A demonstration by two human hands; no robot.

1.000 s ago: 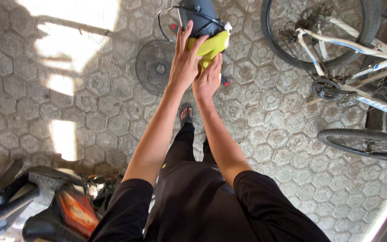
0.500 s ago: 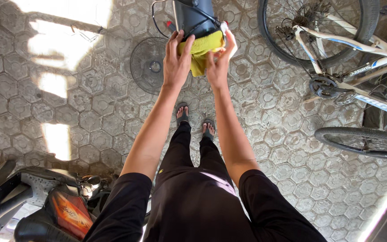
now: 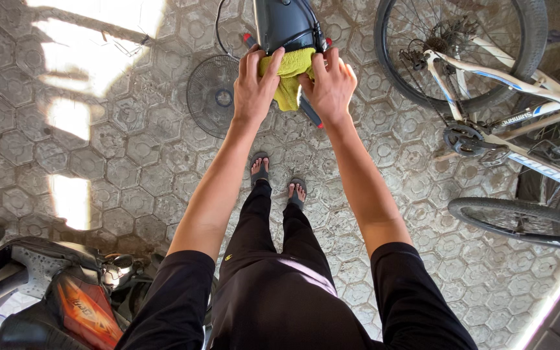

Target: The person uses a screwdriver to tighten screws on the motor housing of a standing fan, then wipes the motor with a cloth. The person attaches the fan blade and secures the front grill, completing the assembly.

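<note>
Both hands work at arm's length ahead of me. Left hand (image 3: 254,84) lies with fingers spread flat, its fingertips pressing the upper edge of the yellow cloth (image 3: 288,78) against the dark motorbike fairing (image 3: 284,24). Right hand (image 3: 330,83) is curled over the cloth's other side, fingers bent and gripping the fabric against the same panel. The cloth is bunched between the two hands, its lower part hanging free below them. Thin black cables (image 3: 219,26) run beside the fairing, and a red-tipped part (image 3: 314,115) shows just under my right hand.

Below, on the hexagon-paved ground (image 3: 131,162), a round fan grille (image 3: 212,97) lies flat, just left of my left wrist. My feet in sandals (image 3: 260,170) stand on the paving beneath my arms. A white-framed bicycle (image 3: 507,97) stands to my right, rear wheel near the fairing. Another motorbike's tail (image 3: 79,304), with an orange lamp, sits at lower left. Patches of sunlight fall across the tiles on the left.
</note>
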